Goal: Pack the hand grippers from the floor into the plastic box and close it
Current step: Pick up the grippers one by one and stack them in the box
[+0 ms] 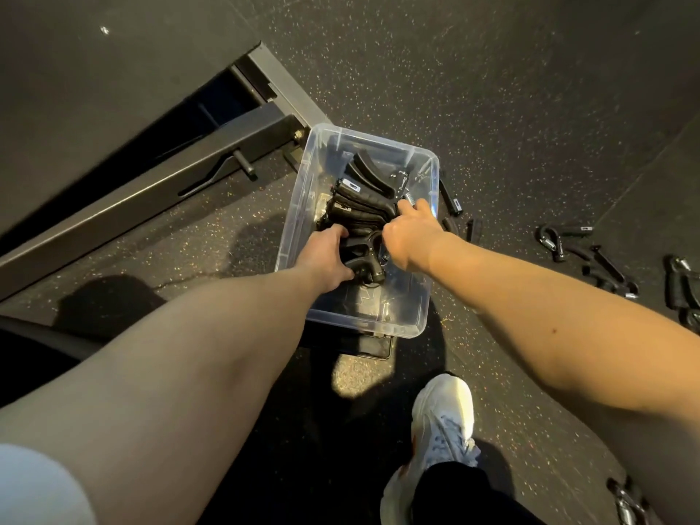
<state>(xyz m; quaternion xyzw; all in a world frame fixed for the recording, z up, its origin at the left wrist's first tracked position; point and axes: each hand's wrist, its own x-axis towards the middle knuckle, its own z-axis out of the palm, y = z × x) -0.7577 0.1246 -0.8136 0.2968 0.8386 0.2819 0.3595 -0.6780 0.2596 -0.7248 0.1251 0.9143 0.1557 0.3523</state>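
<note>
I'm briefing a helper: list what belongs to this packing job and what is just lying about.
Job: plastic box; packed hand grippers inside it, left hand gripping one; right hand among them; loose hand grippers on the floor.
Lying about: metal frame; white shoe.

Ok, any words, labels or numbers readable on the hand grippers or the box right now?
No text is legible.
White label on a hand gripper in the plastic box: blurred, unreadable.
Pale print on another packed gripper: too small.
White labels on two floor grippers: too small.
Plastic box itself: no readable marking.
</note>
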